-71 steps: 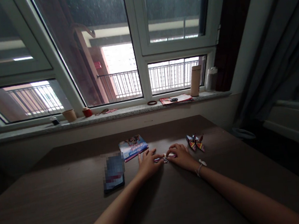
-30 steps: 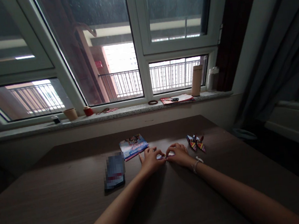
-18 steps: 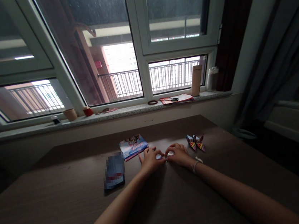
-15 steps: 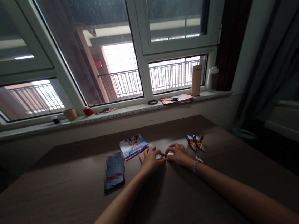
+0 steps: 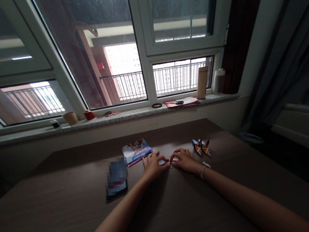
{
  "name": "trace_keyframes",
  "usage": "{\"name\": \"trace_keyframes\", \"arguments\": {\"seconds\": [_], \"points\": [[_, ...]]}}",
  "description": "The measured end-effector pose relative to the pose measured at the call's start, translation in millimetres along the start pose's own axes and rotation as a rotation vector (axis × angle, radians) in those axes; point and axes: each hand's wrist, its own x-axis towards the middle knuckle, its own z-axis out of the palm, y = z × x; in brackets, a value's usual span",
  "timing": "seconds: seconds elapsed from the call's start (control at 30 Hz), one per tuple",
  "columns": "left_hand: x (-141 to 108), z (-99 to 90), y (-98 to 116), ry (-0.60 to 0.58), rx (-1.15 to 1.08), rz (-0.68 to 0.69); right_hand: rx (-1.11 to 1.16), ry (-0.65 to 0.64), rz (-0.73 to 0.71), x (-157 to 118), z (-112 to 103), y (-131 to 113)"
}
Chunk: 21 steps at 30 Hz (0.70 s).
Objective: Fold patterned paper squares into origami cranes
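Note:
My left hand [image 5: 153,165] and my right hand [image 5: 184,160] meet on the dark wood table [image 5: 70,207], their fingertips pinching a small folded paper [image 5: 170,163] from both sides. Most of that paper is hidden by my fingers. Just beyond my right hand stand a pair of patterned origami cranes [image 5: 201,147]. A colourful booklet [image 5: 136,152] lies beyond my left hand, close to its fingers. Left of that hand is a phone [image 5: 116,178] with a pixelated, blurred surface.
The table's far edge meets a wall under a granite windowsill [image 5: 115,118]. On the sill are a tan flask [image 5: 202,83], a white bottle [image 5: 218,82], red papers [image 5: 181,102], a paper cup [image 5: 70,118] and small items. A dark curtain [image 5: 277,42] hangs at right.
Both hands have drawn closer together over the small paper, covering more of it. The whole view has shifted slightly as my head moved.

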Motion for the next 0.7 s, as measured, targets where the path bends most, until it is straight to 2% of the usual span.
{"name": "trace_keyframes", "arguments": {"seconds": [0.3,0.7], "points": [[-0.9,4.3,-0.2,0.044,0.001,0.012,-0.015,-0.001,0.008,1.1,1.2,0.6],[-0.2,-7.4,4.7,-0.037,0.012,0.005,0.015,-0.001,0.034,4.1,-1.0,-2.5]]}}
